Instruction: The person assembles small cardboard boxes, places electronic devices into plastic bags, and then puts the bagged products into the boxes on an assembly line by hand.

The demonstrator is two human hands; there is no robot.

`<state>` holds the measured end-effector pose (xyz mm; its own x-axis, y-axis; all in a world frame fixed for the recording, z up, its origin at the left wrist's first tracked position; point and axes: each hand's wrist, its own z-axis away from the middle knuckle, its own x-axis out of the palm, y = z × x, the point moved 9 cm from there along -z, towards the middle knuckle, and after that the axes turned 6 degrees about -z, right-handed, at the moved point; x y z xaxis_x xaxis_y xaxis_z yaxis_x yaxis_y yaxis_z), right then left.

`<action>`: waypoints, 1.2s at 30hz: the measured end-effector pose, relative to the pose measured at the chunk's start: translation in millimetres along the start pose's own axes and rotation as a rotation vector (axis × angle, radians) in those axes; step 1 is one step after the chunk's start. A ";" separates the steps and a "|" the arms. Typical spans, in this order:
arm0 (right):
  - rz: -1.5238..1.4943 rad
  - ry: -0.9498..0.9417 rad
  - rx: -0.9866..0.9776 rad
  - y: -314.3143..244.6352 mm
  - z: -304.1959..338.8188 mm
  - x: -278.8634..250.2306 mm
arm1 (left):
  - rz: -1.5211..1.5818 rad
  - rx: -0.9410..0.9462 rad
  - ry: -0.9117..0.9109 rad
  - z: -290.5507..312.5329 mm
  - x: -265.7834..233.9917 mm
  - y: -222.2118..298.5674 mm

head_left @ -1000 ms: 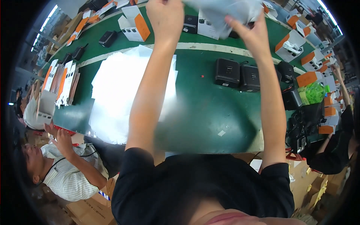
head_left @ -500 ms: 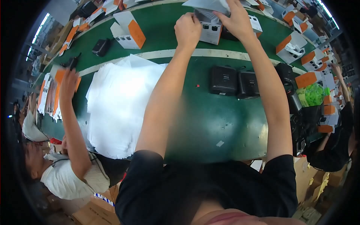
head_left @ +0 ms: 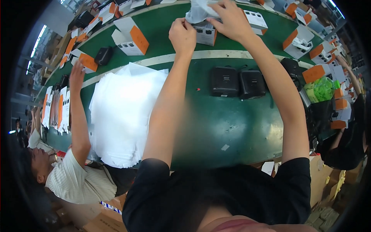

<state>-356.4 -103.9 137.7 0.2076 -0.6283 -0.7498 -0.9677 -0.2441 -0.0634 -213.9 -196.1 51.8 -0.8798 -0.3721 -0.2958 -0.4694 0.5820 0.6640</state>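
Observation:
At the far side of the green bench, a crumpled, thin white wrapping sheet (head_left: 198, 12) is between my hands, above a small white-and-orange box (head_left: 206, 35). My left hand (head_left: 183, 38) is closed, pinching the sheet's near left edge. My right hand (head_left: 228, 21) is bent over its right side, thumb and fingers closed on it. What lies inside the wrapping is hidden. Below my hands, two black boxy devices (head_left: 224, 82) rest side by side on the bench. A large stack of white sheets (head_left: 123, 116) spreads to the left of my left forearm.
Open white-and-orange boxes (head_left: 130, 41) stand along the far strip. One black device (head_left: 103, 56) sits beside a box at left. Right of my right arm are more black devices and a green-labelled bottle (head_left: 321, 89). A co-worker's hand (head_left: 77, 75) reaches in from the left; another person is at right.
The white sheet has gone from spread out to crumpled, and both hands have shifted slightly left with it. The co-worker at left has set an orange-flapped box on the far strip.

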 end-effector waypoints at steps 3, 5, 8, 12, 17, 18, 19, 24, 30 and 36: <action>-0.054 0.051 -0.042 -15.3 -2.8 -12.7 | 0.026 -0.023 -0.066 1.2 0.0 0.1; -0.046 -0.080 -0.050 -15.8 -3.4 -5.8 | 0.038 -0.030 -0.095 0.9 0.9 2.4; -0.143 -0.065 -0.082 -11.5 -3.8 -14.1 | 0.053 -0.009 -0.125 4.8 3.2 6.5; -0.099 0.009 -0.172 14.6 12.4 -4.4 | -0.007 0.047 -0.110 14.2 15.9 20.7; 0.156 -0.386 -0.179 15.1 26.1 65.1 | 0.042 0.188 -0.036 28.5 29.1 36.2; 0.027 -0.315 -0.251 12.0 23.7 59.5 | 0.006 0.135 0.001 24.1 27.3 22.9; -0.076 -0.245 -0.225 0.2 8.1 38.0 | -0.048 0.131 0.018 12.1 12.9 7.0; 0.334 -0.102 0.115 185.1 46.0 -4.6 | -0.104 0.150 0.042 -13.8 -16.9 -0.3; 0.334 -0.403 0.441 318.2 128.7 28.8 | -0.089 -0.138 -0.059 10.6 11.2 2.1; 0.429 -0.363 0.370 311.1 69.8 -33.0 | 0.233 -0.022 0.052 6.4 -70.6 40.2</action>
<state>-674.3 -107.5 96.8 -0.2053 -0.3087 -0.9287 -0.9523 0.2817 0.1169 -171.2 -141.8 95.0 -0.9589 -0.2667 -0.0971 -0.2516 0.6407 0.7254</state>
